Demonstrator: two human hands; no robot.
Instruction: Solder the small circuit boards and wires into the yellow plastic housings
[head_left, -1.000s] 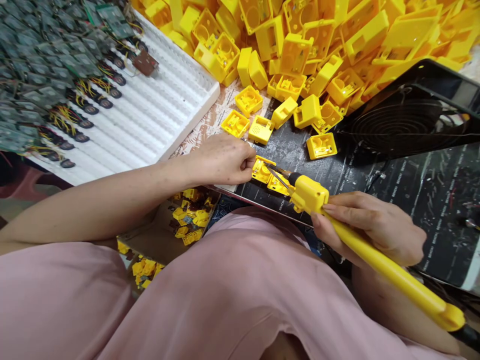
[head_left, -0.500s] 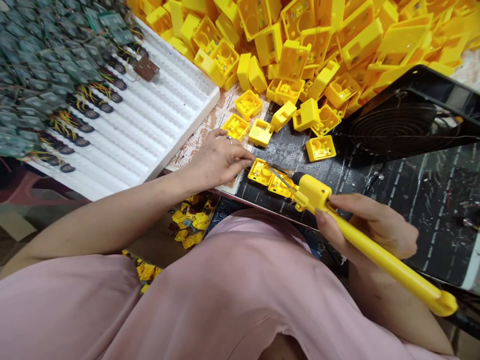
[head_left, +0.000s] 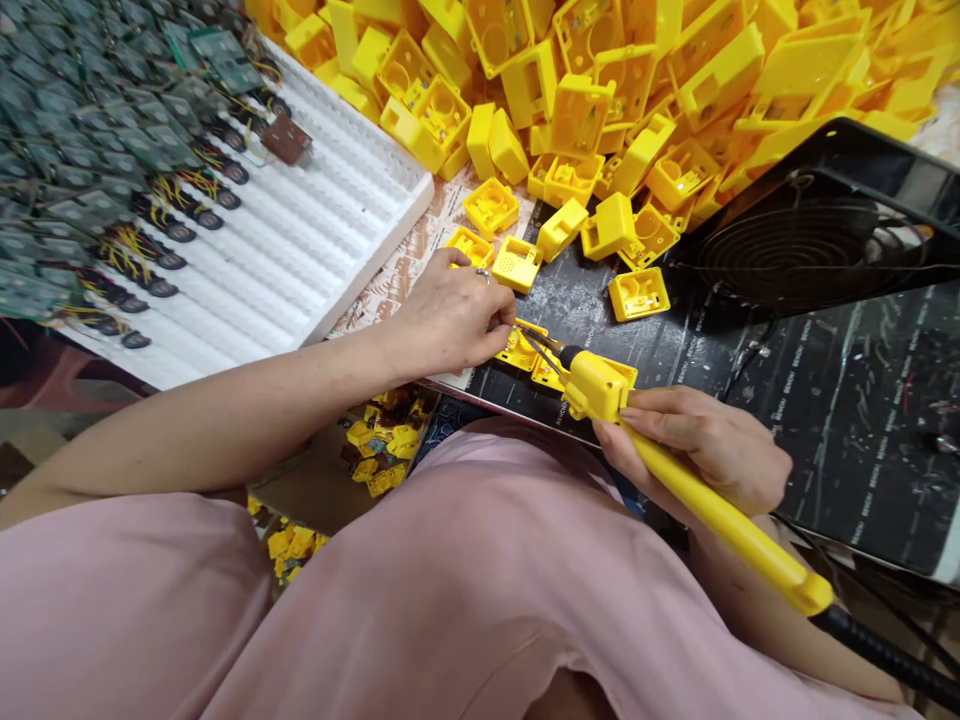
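Observation:
My right hand (head_left: 701, 445) is wrapped round the yellow handle of a soldering iron (head_left: 596, 385), with its cable trailing off to the lower right. The iron's tip reaches an open yellow plastic case (head_left: 519, 350) near the table's front edge. At that case's far left corner, the thumb and fingers of my left hand (head_left: 461, 312) are pinched together. Whatever is between those fingertips is hidden. Another yellow case (head_left: 547, 372) lies just right of the first, partly covered by the iron.
Loose yellow cases (head_left: 637, 293) lie ahead, below a large heap of them (head_left: 585, 110). On the left, a white foam tray (head_left: 352, 220) carries many wired circuit boards (head_left: 97, 150). A black-framed fan (head_left: 810, 230) stands at the right. Below the table, a box holds yellow parts (head_left: 382, 440).
My right hand and the soldering iron have moved left, bringing the tip further over the left case. My left hand has shifted slightly right, its fingers curling in more tightly at the case's corner.

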